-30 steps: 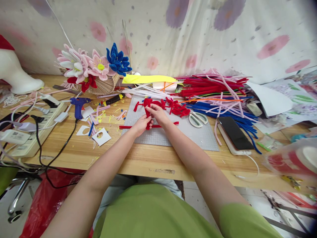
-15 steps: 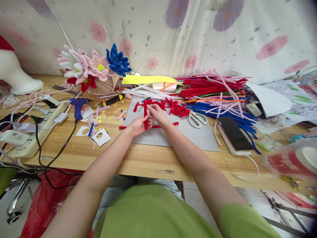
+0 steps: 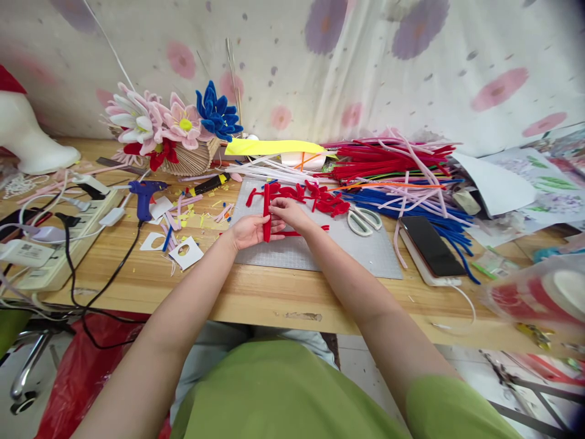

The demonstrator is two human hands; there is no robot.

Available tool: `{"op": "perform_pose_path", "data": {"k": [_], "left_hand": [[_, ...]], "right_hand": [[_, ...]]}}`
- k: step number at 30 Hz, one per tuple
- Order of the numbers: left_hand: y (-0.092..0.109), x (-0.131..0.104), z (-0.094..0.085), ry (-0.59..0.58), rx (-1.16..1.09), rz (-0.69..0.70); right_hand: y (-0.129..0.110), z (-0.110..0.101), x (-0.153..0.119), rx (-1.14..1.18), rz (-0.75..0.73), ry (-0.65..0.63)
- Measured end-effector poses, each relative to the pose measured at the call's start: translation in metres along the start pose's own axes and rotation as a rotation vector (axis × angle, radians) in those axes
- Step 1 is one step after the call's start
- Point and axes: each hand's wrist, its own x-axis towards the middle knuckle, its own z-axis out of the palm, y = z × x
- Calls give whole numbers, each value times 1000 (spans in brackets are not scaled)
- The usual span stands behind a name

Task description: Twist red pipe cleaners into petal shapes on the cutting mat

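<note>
1. The left hand (image 3: 250, 231), palm turned partly up, grips a red chenille strip (image 3: 267, 214) between thumb and fingers; the strip points to 12 o'clock.
2. The right hand (image 3: 289, 213) has its fingers curled, with the tips at the strip's right side; whether they pinch it, I cannot tell.
3. Under the hands lies a gray cutting mat (image 3: 340, 249). Another red strip (image 3: 317, 229) lies on it, partly hidden by the hands.
4. Taking the hands as the clock's center, bent red chenille pieces (image 3: 325, 200) sit at 1 to 2 o'clock, and scissors (image 3: 364, 221) with pale handles at 3.
5. At 8 o'clock is a white card square (image 3: 186, 252) with a hole (another lies just beside it). A utility knife (image 3: 212, 183) is at 10, a blue glue gun (image 3: 145, 198) between 9 and 10.
6. Farther out, a yellow strip (image 3: 274, 147) lies at 12, red chenille stems (image 3: 393, 161) at 2, a smartphone (image 3: 432, 245) past 3, and chenille flowers (image 3: 183, 122) between 10 and 11.
</note>
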Motion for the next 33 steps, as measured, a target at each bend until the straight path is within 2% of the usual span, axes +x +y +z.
{"op": "perform_pose_path", "data": {"k": [5, 8, 10, 13, 15, 19, 25, 29, 33], "left_hand": [[-2, 3, 1, 67, 24, 26], [-3, 2, 4, 64, 60, 27], [-3, 0, 8, 73, 139, 49], [-4, -2, 13, 153, 332, 104], [-6, -3, 15, 195, 458, 124], [-11, -1, 12, 275, 657, 154], [-14, 3, -2, 412, 1090, 339], [-11, -1, -1, 427, 1322, 313], [-10, -5, 0, 409, 1373, 317]], "right_hand": [[5, 0, 2, 28, -19, -17], [9, -2, 2, 68, -30, -27], [12, -5, 1, 135, -42, -101], [16, -9, -1, 277, -26, -261], [19, -11, -3, 349, -4, -291], [23, -12, -3, 472, -36, -223], [21, -11, -2, 522, -100, -103], [24, -13, 0, 530, -106, -66], [32, -12, 3, 556, -104, -1]]}}
